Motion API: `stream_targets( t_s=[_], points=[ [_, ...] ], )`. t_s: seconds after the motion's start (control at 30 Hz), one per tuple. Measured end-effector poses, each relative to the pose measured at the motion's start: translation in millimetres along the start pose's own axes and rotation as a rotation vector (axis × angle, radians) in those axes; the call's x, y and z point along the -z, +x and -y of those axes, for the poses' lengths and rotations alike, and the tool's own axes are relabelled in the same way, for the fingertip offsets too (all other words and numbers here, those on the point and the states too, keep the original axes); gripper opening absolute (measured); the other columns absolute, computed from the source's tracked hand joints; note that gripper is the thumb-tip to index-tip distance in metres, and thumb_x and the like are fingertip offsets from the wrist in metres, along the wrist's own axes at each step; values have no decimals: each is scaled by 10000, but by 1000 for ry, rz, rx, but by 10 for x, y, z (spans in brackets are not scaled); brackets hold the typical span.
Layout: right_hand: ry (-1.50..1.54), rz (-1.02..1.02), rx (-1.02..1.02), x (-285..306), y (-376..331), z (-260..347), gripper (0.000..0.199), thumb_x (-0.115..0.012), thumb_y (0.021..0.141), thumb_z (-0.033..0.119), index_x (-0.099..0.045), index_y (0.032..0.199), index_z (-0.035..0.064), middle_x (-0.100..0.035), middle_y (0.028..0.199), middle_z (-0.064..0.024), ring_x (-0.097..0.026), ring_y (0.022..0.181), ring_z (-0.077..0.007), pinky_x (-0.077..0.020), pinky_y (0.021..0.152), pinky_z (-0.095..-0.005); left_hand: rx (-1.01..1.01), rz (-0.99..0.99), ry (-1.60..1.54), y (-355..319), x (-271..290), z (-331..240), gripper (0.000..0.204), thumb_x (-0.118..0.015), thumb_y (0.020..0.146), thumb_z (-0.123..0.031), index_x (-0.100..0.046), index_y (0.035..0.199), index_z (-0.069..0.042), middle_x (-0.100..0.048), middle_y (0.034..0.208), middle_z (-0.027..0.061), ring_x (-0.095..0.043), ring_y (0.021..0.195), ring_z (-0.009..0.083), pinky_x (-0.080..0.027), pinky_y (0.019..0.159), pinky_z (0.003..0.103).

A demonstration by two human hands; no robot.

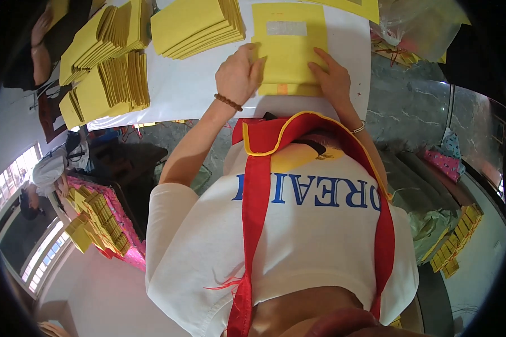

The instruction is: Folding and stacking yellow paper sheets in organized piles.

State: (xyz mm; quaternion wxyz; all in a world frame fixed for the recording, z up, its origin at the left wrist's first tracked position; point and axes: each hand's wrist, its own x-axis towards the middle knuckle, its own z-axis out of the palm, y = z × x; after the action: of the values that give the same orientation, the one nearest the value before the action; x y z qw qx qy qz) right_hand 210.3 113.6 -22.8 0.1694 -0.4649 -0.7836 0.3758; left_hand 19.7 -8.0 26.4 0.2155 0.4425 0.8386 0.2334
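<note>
A yellow paper sheet (pixel 289 48) with a pale rectangular label lies on the white table (pixel 185 90) in front of me. My left hand (pixel 239 76) presses on its left edge, fingers curled over the paper. My right hand (pixel 331 78) lies flat on its lower right corner. A beaded bracelet circles my left wrist and a thin bangle my right. A red sash with yellow trim (pixel 258 185) hangs over my white shirt.
Stacks of folded yellow paper (pixel 199 28) and fanned piles (pixel 104 62) fill the table's left side. More yellow bundles sit on a pink cloth (pixel 104 222) on the floor at left and on the floor at right (pixel 458 241). Another person's arm (pixel 39 50) shows at far left.
</note>
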Motion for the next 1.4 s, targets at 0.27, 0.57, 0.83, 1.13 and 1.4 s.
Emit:
stream_targets(
  t_s=[0.27, 0.57, 0.83, 1.13, 1.4],
  points=[
    [17, -9, 31, 12, 1, 80, 424, -609, 796, 349, -590, 1167, 144, -646, 1002, -146, -625, 853, -316, -482, 742, -360, -747, -121, 358, 151, -634, -70, 558, -547, 826, -458, -473, 1270, -128, -427, 1316, 133, -367, 1220, 324, -290, 993, 478],
    [-621, -129, 516, -75, -376, -112, 571, -534, 833, 486, -480, 1270, 122, -381, 1393, -47, -359, 1280, -206, -230, 944, -637, -711, -53, 487, 158, -678, -63, 594, -551, 814, -465, -424, 1310, -165, -366, 1367, 121, -316, 1261, 322, -248, 1014, 508],
    [-509, -49, 444, -76, -390, -128, 575, -481, 863, 494, -470, 1283, 103, -378, 1404, -62, -318, 1311, -213, -194, 980, -636, -923, -61, 364, 140, -578, -6, 542, -597, 758, -325, -497, 1228, -72, -475, 1248, 143, -454, 1084, 295, -374, 871, 436],
    [212, -86, 239, 187, -98, -59, 468, -227, 990, 302, -439, 1303, 26, -422, 1353, -160, -348, 1284, -286, -234, 1069, -338, -848, 18, 389, 159, -263, -258, 415, -587, 712, -105, -548, 1119, -35, -595, 1053, 86, -563, 884, 237, -463, 748, 348],
    [264, -113, 129, 204, -191, -40, 497, -245, 984, 345, -485, 1260, 9, -464, 1315, -162, -358, 1277, -281, -238, 1066, -351, -757, -731, 409, 442, 1172, 178, 452, -599, 698, -26, -575, 1147, -74, -639, 1038, 77, -597, 878, 220, -472, 727, 318]
  ],
)
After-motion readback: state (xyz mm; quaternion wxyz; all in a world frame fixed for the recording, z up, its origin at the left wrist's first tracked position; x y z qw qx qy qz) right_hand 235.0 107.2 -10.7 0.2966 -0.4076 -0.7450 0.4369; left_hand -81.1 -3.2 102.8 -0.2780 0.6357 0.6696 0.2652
